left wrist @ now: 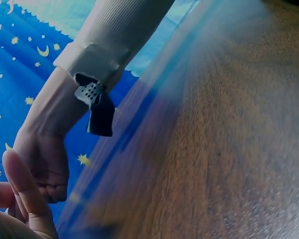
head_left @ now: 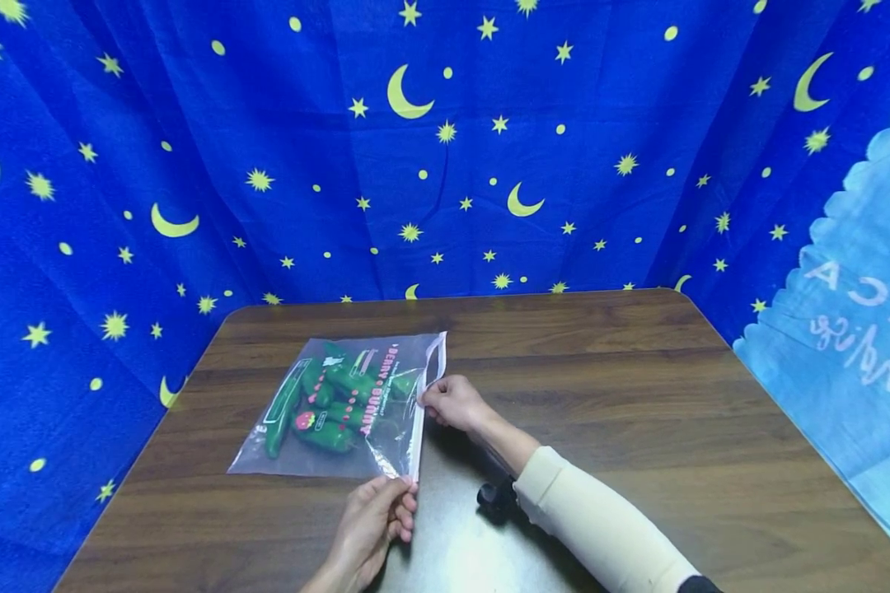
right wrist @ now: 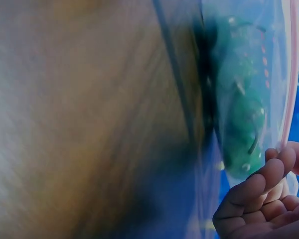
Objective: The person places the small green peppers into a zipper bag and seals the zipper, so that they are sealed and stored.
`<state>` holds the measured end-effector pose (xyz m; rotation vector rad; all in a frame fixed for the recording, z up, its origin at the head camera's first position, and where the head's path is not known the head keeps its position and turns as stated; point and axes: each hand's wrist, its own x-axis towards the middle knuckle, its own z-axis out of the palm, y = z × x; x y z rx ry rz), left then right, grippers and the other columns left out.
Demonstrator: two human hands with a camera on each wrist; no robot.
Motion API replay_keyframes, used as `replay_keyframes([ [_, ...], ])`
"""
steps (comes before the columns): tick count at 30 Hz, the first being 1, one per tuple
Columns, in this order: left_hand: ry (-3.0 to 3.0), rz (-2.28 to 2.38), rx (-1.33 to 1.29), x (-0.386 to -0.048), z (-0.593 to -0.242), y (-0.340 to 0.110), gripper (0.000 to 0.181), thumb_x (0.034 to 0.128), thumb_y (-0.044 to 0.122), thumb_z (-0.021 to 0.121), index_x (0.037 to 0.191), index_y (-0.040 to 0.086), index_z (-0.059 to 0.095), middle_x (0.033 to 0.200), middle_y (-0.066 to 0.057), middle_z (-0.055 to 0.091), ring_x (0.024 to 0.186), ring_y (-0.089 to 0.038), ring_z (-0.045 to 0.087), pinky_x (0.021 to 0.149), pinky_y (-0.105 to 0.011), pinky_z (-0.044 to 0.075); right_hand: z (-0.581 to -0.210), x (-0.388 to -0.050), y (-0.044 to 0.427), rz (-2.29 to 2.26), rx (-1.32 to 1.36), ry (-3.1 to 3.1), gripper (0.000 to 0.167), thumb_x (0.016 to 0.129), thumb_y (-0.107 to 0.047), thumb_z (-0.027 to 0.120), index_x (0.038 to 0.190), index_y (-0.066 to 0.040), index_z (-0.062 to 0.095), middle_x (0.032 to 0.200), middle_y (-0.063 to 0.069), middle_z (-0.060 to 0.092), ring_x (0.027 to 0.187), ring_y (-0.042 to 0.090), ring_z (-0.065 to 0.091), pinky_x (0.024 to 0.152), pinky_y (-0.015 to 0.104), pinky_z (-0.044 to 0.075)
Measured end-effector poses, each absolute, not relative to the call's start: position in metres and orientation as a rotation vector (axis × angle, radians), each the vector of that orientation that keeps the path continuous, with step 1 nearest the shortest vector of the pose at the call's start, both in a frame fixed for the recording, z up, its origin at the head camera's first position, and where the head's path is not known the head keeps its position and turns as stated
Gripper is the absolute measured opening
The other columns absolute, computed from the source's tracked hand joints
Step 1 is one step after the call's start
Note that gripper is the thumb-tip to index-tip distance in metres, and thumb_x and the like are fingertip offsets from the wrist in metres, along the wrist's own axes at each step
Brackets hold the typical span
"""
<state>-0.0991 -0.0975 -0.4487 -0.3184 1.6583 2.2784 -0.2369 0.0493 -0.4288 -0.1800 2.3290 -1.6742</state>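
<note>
A clear zip bag [head_left: 267, 457] with pink and white print lies on the table, its white zip edge facing right. Several green peppers [head_left: 331, 435] are inside it. My left hand [head_left: 367, 527] pinches the bag's near corner at the zip between thumb and fingers. Farther up the same edge, my right hand [head_left: 456, 402] pinches the zip strip. Beyond that hand, the far end of the bag's mouth gapes a little. In the right wrist view the zip edge [right wrist: 292, 74] runs up from the fingertips of my right hand [right wrist: 259, 199], with peppers [right wrist: 241, 109] beside it.
The brown wooden table [head_left: 638, 395] extends to the right of the bag. A small black device [head_left: 495, 501] is at the right wrist, below the cream sleeve [head_left: 601, 515]. Blue star-and-moon cloth [head_left: 445, 165] hangs behind, with a light blue cloth [head_left: 860, 329] at the right.
</note>
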Motion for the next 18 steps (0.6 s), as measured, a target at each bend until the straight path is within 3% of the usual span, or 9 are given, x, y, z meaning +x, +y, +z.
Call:
replay_keyframes([
  [14, 1.646, 2.278, -0.314, -0.097, -0.45, -0.093, 0.012, 0.0894, 0.015, 0.057, 0.08, 0.008, 0.061, 0.062, 0.007, 0.058, 0.047, -0.002, 0.051, 0.043, -0.016, 0.047, -0.418, -0.272, 0.053, -1.676, -0.108, 2.339, 0.023, 0.087, -0.012, 0.058, 0.064, -0.007, 0.057, 0.052, -0.004, 0.049, 0.045, 0.007, 0.042, 0.044, 0.02, 0.038],
  [18, 1.643, 2.285, -0.309, -0.096, -0.451, -0.093, 0.013, 0.0895, 0.015, 0.057, 0.08, 0.007, 0.062, 0.062, 0.007, 0.058, 0.046, -0.002, 0.051, 0.043, -0.016, 0.047, -0.415, -0.278, 0.052, -1.668, -0.102, 2.35, 0.021, 0.087, -0.012, 0.058, 0.068, -0.003, 0.06, 0.052, -0.003, 0.049, 0.044, 0.007, 0.042, 0.044, 0.02, 0.037],
])
